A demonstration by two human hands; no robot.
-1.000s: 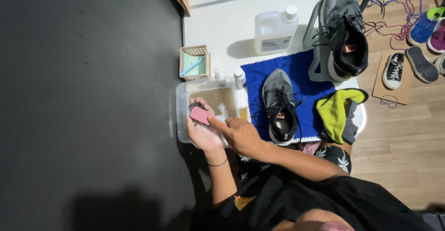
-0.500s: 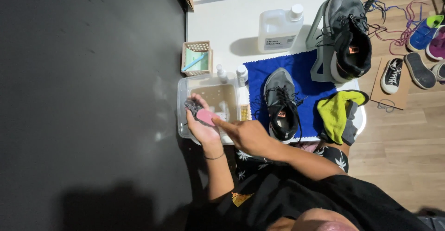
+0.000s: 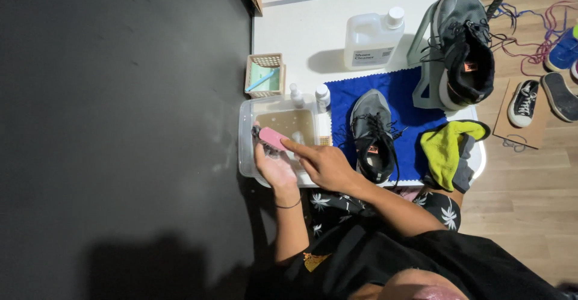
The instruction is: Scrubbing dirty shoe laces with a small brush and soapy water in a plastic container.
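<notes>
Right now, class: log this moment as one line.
left hand: under pink block | right hand: pressing it | over clear plastic tub of murky water

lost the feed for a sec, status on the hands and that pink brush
Both hands over the clear tub. Left hand holds a dark item; right hand holds the pink brush against it. Grey shoe on the blue cloth alongside, nothing blocking.

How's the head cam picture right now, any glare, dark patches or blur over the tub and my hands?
Head view: white table brightly lit, no harsh glare; jug casts a soft shadow; the left side is a dark, featureless floor. Left hand and right hand over the clear tub are fairly sharp; pink item shows clearly.
</notes>
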